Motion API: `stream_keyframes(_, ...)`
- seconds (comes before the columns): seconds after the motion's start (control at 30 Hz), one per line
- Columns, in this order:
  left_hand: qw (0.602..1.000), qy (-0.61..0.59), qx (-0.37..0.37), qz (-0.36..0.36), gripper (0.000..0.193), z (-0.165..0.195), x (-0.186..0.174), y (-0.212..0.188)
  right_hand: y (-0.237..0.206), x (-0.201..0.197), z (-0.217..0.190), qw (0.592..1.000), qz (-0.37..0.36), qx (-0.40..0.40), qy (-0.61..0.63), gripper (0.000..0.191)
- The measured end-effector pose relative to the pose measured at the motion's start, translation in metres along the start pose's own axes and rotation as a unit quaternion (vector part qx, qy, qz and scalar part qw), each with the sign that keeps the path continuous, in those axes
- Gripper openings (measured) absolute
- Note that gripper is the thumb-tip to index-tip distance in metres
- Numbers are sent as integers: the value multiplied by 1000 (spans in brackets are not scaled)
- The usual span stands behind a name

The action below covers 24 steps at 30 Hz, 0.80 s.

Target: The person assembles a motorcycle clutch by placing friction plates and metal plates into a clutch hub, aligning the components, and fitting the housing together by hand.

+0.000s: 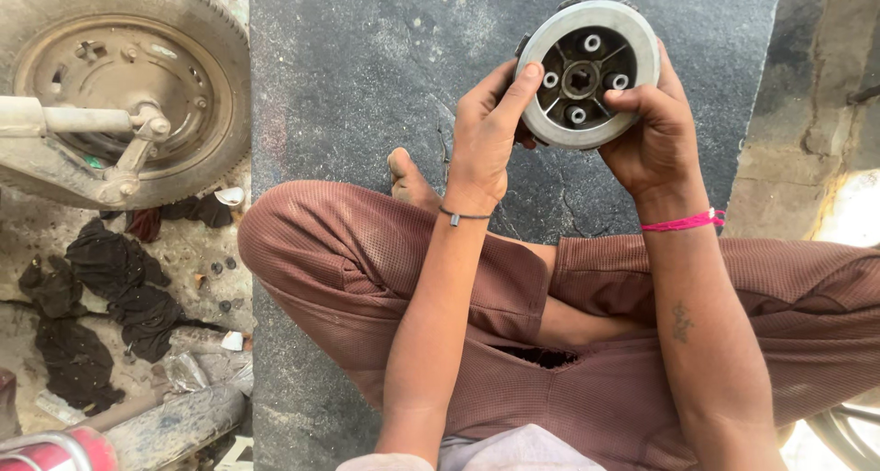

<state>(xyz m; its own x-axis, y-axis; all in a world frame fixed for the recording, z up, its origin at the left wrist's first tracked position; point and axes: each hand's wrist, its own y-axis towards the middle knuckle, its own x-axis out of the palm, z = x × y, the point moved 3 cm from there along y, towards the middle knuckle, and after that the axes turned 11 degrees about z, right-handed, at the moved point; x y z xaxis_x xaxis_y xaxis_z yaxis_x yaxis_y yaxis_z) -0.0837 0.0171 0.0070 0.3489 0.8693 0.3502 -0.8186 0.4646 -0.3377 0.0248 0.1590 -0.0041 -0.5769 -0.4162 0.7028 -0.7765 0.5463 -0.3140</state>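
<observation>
A round grey metal clutch hub (pixel 587 72) with a dark centre and several small bosses is held up in front of me, face toward the camera. My left hand (pixel 486 132) grips its left rim, thumb resting on the front ring. My right hand (pixel 653 127) holds its right side, fingers curled over the lower rim. I sit cross-legged in brown trousers (pixel 367 269) on a dark stone slab (pixel 367 59). A thin band circles my left wrist and a pink thread my right.
A scooter wheel (pixel 119 86) with its swing arm lies at the upper left. Black oily rags (pixel 110 297) and small loose parts are scattered on the dirty ground beside the slab. A rough wall edge (pixel 816 114) rises on the right.
</observation>
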Motion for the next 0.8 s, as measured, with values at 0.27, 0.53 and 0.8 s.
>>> stream_keyframes(0.27,989,90,105,57,37,11,3,-11,-2,10,-26,921,-57,-163,-349,82)
stream_keyframes(0.53,989,70,120,43,37,-7,3,-12,-23,36,-38,673,-145,-320,-651,131)
stream_keyframes(0.8,970,-235,-39,-46,71,-37,12,-7,-24,33,-36,705,-97,-304,-633,118)
